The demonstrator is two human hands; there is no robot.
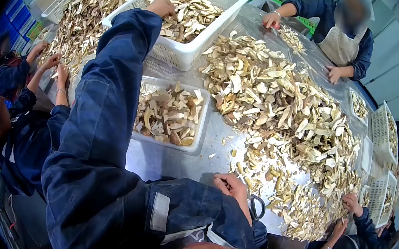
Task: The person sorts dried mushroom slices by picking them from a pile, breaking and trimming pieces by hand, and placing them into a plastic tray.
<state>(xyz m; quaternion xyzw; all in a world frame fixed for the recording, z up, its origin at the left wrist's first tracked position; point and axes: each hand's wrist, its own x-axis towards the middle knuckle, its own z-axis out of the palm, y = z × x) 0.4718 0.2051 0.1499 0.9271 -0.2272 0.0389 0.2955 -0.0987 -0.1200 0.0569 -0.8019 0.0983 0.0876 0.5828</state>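
Observation:
My left arm stretches across to a large white slatted basket (188, 56). There my left hand (163, 7), its fingers curled, is over the dried mushroom slices (193, 14); whether a slice is in its fingers is hidden. My right hand (234, 186) is low at the table's near edge, fingers bent inward, and what they hold, if anything, cannot be seen. Beside that wrist are the dark loop handles of scissors (256, 207). A shallow clear tray (204, 120) of mushroom slices sits below the basket. The big heap of slices (282, 100) spreads to the right.
Across the metal table (155, 161) a person in an apron (341, 47) has both hands near a small pile. Other people's hands work at the left heap (89, 11) and at the right edge (349, 202). More white baskets (385, 132) stand along the right.

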